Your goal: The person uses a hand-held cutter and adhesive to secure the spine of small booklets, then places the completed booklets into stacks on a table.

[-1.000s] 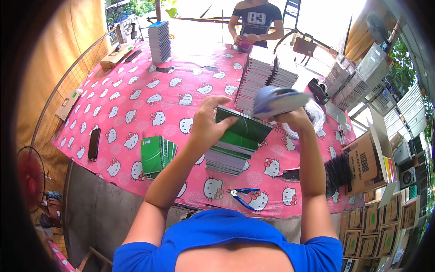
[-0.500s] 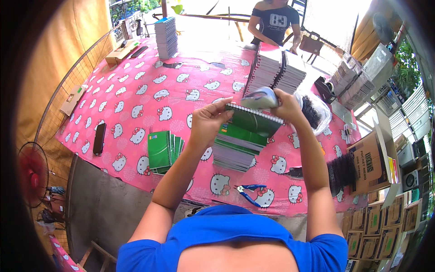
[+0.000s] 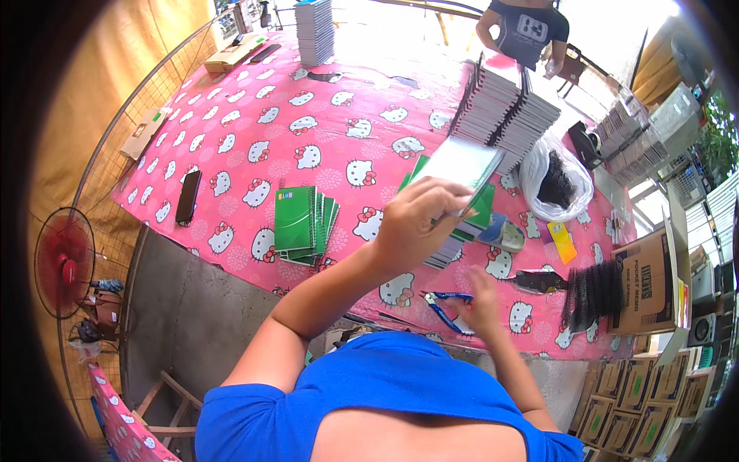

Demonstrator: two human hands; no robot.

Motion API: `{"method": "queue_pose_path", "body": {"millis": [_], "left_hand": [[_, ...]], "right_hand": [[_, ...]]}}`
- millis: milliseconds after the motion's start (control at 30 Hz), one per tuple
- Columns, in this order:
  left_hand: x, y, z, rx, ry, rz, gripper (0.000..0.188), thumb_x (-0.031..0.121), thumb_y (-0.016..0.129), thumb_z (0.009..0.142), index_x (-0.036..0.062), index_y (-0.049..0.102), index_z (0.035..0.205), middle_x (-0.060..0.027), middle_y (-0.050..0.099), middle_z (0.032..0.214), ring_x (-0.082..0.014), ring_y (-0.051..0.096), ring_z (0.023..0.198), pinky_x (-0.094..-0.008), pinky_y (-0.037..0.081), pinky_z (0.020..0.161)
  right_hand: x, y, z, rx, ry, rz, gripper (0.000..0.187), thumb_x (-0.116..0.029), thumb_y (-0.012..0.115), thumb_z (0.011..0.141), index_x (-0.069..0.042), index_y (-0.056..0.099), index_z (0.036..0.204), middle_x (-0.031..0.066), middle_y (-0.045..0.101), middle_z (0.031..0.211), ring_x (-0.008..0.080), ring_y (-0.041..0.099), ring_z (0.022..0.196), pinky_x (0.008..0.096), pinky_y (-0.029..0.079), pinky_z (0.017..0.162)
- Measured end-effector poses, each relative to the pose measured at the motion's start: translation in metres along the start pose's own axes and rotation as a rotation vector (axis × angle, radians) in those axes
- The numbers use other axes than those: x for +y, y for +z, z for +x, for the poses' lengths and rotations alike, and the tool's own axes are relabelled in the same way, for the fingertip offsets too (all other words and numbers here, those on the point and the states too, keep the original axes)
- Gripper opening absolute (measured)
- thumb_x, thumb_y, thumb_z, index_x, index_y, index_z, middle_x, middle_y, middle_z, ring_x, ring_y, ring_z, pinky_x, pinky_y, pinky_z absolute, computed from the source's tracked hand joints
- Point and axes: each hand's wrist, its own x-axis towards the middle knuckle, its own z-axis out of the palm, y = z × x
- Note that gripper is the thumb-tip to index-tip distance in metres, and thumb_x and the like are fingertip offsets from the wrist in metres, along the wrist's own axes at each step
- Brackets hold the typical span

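Note:
My left hand [image 3: 423, 219] is closed on a wire-bound notebook [image 3: 464, 165], lifted and tilted so that pale pages show. Below it stands a stack of green notebooks [image 3: 481, 219], partly hidden by the hand. My right hand [image 3: 481, 302] is low at the table's near side, beside blue-handled cutting pliers [image 3: 440, 314]. Motion smears its fingers, so whether they touch the handles is unclear. A rounded grey-and-blue object [image 3: 504, 233] lies right of the stack. Left of my left hand is a smaller fanned pile of green notebooks [image 3: 296, 223].
Tall stacks of wire-bound books [image 3: 493, 104] stand before another person [image 3: 531, 31]. To the right are a plastic bag of black coils [image 3: 558, 181], a yellow card [image 3: 562, 241], black binding wires [image 3: 593, 292] and a carton [image 3: 650, 281]. A phone [image 3: 188, 197] lies at left.
My right hand has put the grey-and-blue object on the table and moved down beside the pliers. My left hand has raised and tilted a notebook from the stack. The view has shifted.

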Motion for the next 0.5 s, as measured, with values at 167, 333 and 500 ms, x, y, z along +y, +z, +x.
{"method": "queue_pose_path", "body": {"millis": [167, 333, 500], "left_hand": [[-0.009, 0.015, -0.032, -0.007, -0.112, 0.048, 0.020, -0.004, 0.078, 0.067, 0.0009, 0.064, 0.081, -0.0134, 0.070, 0.090, -0.0216, 0.067, 0.085, -0.0307, 0.055, 0.073], [-0.007, 0.014, -0.035, 0.031, -0.164, 0.031, 0.021, -0.004, 0.079, 0.066, 0.0008, 0.065, 0.082, -0.0140, 0.070, 0.091, -0.0212, 0.067, 0.085, -0.0303, 0.055, 0.072], [-0.005, 0.015, -0.033, 0.017, -0.164, 0.045, 0.021, -0.006, 0.078, 0.066, 0.0006, 0.066, 0.082, -0.0142, 0.070, 0.092, -0.0210, 0.067, 0.085, -0.0303, 0.055, 0.072]], "right_hand": [[-0.031, 0.023, -0.025, -0.018, 0.002, -0.161, 0.050, -0.029, 0.072, 0.078, -0.003, 0.056, 0.118, 0.0140, 0.056, 0.101, 0.0319, 0.052, 0.099, 0.0469, 0.041, 0.088], [-0.085, -0.062, 0.022, 0.228, 0.090, 0.377, 0.040, -0.018, 0.070, 0.080, -0.002, 0.057, 0.114, 0.0153, 0.058, 0.100, 0.0295, 0.057, 0.088, 0.0365, 0.047, 0.078], [-0.108, -0.102, 0.063, 0.393, -0.098, 0.054, 0.041, -0.020, 0.071, 0.078, -0.001, 0.057, 0.111, 0.0153, 0.058, 0.103, 0.0293, 0.058, 0.093, 0.0370, 0.047, 0.081]]}}
